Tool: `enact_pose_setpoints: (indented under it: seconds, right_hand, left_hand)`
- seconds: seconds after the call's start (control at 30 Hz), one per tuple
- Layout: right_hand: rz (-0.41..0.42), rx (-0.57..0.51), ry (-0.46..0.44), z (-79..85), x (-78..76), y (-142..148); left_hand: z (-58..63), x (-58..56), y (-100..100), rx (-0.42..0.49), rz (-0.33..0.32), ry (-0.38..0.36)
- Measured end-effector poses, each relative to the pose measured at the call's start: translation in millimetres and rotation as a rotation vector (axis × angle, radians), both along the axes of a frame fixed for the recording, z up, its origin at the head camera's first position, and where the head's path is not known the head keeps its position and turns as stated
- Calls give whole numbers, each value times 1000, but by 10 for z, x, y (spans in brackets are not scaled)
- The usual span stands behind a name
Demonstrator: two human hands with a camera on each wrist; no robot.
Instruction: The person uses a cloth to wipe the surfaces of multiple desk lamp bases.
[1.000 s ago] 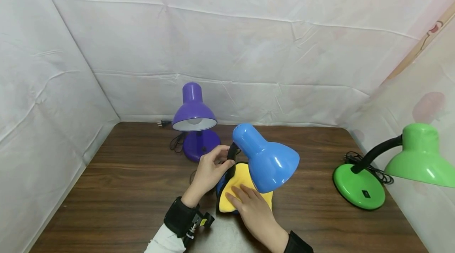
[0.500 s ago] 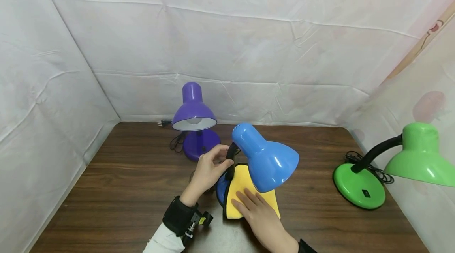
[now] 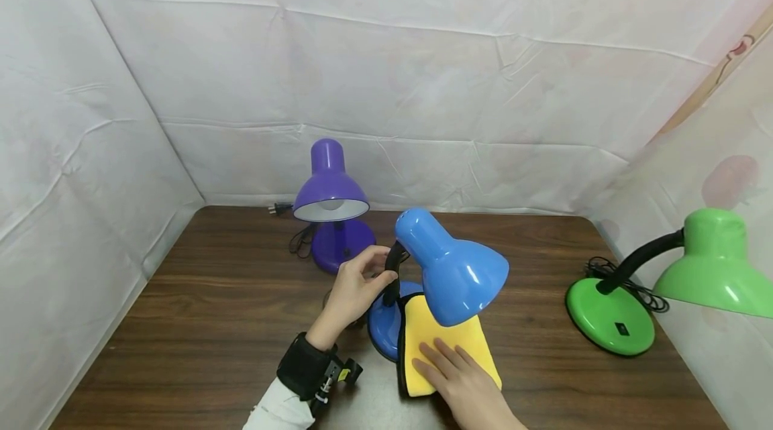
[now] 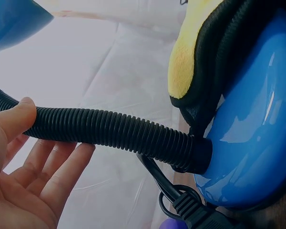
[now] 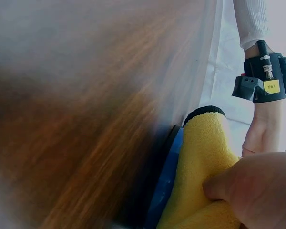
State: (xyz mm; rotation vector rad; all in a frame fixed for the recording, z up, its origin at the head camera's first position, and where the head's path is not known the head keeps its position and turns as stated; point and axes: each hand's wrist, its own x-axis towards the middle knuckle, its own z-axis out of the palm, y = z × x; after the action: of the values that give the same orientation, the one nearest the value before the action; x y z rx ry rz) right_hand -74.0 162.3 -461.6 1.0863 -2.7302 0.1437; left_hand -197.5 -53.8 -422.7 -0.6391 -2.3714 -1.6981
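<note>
A blue desk lamp (image 3: 461, 276) stands mid-table, its shade tilted to the right. Thumb and fingers of my left hand (image 3: 355, 290) hold its black ribbed gooseneck (image 4: 109, 128), seen close up in the left wrist view. A yellow cloth with black edging (image 3: 449, 328) lies over the right part of the round blue base (image 3: 384, 331) and reaches past its front edge. My right hand (image 3: 465, 386) rests on the cloth with fingers extended and slightly spread; its thumb presses into the fabric in the right wrist view. The shade hides part of the cloth.
A purple desk lamp (image 3: 331, 188) stands behind the left hand, its cord and plug (image 3: 279, 208) beside it. To the right is a green desk lamp (image 3: 610, 316) with a coiled black cord (image 3: 643, 296). White sheeting (image 3: 386, 81) encloses the brown wooden table (image 3: 211, 323).
The right hand and the cloth have slid toward the front right, uncovering more of the blue base. The left hand stays on the gooseneck, and the lamp has not visibly moved.
</note>
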Motion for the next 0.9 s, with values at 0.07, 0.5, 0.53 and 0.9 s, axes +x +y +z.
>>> enact_pose_setpoints:
  seconds: [0.07,0.5,0.53,0.9]
  right_hand:
    - [6,-4,15,-13,7,9]
    - [-41,-21,28,-26,-42,-102]
    - [-43,-22,37,-22,-54,-124]
    - [-101,-31,75,-22,-283,-371]
  left_hand:
    - [2,1,1,-1,0,-3]
    - [-2,5,1,-2,-6,-5]
    - [-5,4,0,-3,-6,-8]
    - [8,14,-1,-8,-13,1]
